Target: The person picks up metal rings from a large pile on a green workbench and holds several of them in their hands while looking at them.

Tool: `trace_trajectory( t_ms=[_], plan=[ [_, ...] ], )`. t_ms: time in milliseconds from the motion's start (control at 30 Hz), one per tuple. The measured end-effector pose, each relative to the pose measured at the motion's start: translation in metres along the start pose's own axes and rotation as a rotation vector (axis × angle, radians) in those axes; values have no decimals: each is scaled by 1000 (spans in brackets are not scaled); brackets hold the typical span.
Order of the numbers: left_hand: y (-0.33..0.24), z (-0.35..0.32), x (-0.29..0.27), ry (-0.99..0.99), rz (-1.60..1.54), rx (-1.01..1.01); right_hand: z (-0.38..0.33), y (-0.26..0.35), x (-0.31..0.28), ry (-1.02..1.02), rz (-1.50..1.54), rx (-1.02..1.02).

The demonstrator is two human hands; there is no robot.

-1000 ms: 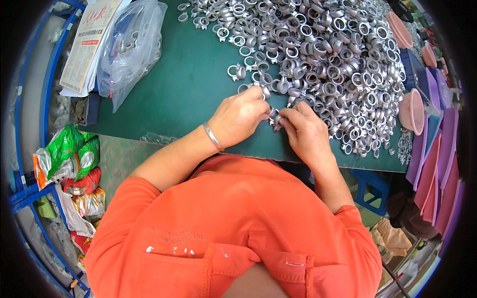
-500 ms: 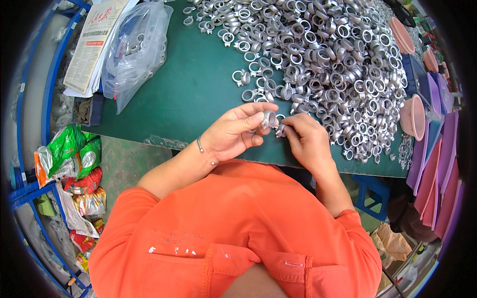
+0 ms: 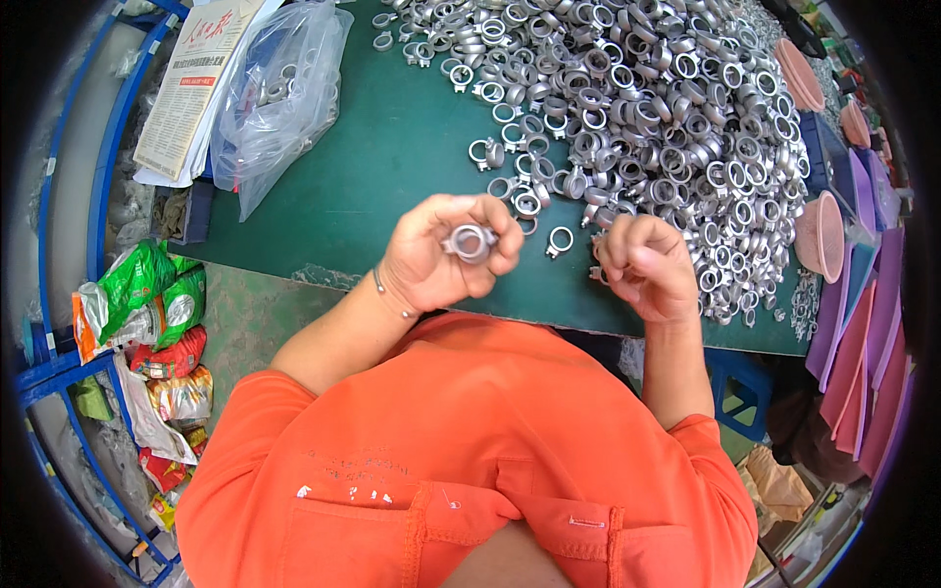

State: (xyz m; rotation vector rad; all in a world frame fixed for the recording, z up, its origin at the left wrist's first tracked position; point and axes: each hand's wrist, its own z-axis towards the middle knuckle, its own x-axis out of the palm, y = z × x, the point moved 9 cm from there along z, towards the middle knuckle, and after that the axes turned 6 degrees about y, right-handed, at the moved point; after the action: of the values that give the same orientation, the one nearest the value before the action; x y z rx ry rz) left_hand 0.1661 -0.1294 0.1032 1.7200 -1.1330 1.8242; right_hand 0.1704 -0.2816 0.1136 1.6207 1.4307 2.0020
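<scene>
My left hand is raised above the front edge of the green table and pinches a silver metal ring clamp between thumb and fingers. A thin bracelet circles that wrist. My right hand is curled into a loose fist beside it, at the near edge of a big heap of silver ring clamps. Small metal parts show at its fingertips; what it holds is hidden by the fingers. A few loose rings lie on the table between the two hands.
A clear plastic bag with more rings and a folded newspaper lie at the table's far left. Pink bowls and purple and pink sheets stand at the right. Colourful snack bags sit on a blue rack at the left.
My left hand lifted from the pile toward me with one ring clamp in its fingers. The hands, earlier together at the heap's edge, have drawn apart; the right hand closed into a fist.
</scene>
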Motion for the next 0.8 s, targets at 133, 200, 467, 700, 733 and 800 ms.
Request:
trace_trajectory(
  t_ms=[133,200,467,700,733,800],
  plan=[
    [-46,-3,-16,-368,1053,91,12,19,33,-94,-1525,-120],
    [-53,9,0,-368,1605,234,15,8,44,-57,-1926,-144],
    [-45,15,14,-295,1853,479,11,14,28,-80,-1269,-32],
    [-12,7,-27,-168,302,174,8,-12,2,-120,148,-12],
    [-11,8,-22,-149,258,176,10,-13,4,-107,185,-19],
    [-7,9,-16,-78,164,146,11,-18,3,-61,296,-37]
  ],
)
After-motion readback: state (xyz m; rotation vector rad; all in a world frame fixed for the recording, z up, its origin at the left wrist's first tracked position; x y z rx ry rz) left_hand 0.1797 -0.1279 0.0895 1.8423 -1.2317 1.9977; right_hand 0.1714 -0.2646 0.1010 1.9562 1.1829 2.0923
